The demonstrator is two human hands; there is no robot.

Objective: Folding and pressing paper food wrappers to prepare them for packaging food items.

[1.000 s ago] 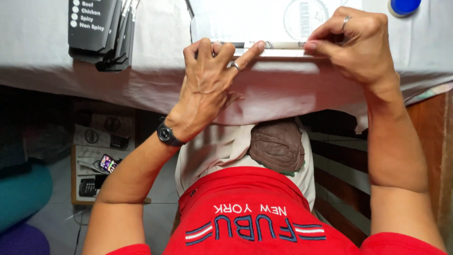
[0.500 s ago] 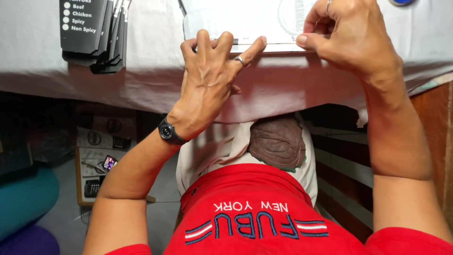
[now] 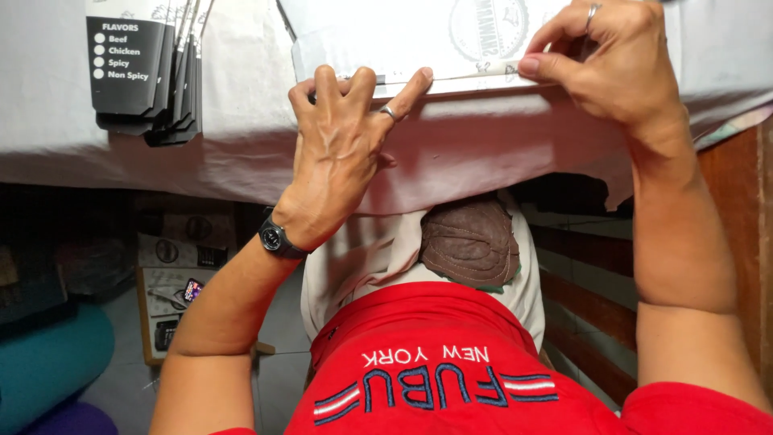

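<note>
Two hands pressing down the near flap of one flat white printed cardboard box blank (image 3: 419, 36) at the near edge of the desk (image 3: 241, 137).

Head view: left hand (image 3: 342, 141), fingers spread and flat, index tip pushing on the folded near edge of the blank; right hand (image 3: 616, 68), thumb and fingers pinched together on the same edge further right. Flap apparently creased and lying nearly flat along its length, so this fold looks well along; rest of the blank still flat, no box shape raised yet. One blank in hand, lying on the grey cloth-covered desk, straight ahead. One stack of flat black-and-white printed cartons (image 3: 149, 72) far left, several overlapping, exact number not countable. One black wristwatch (image 3: 278, 238) on the left wrist, one ring on each hand.
</note>
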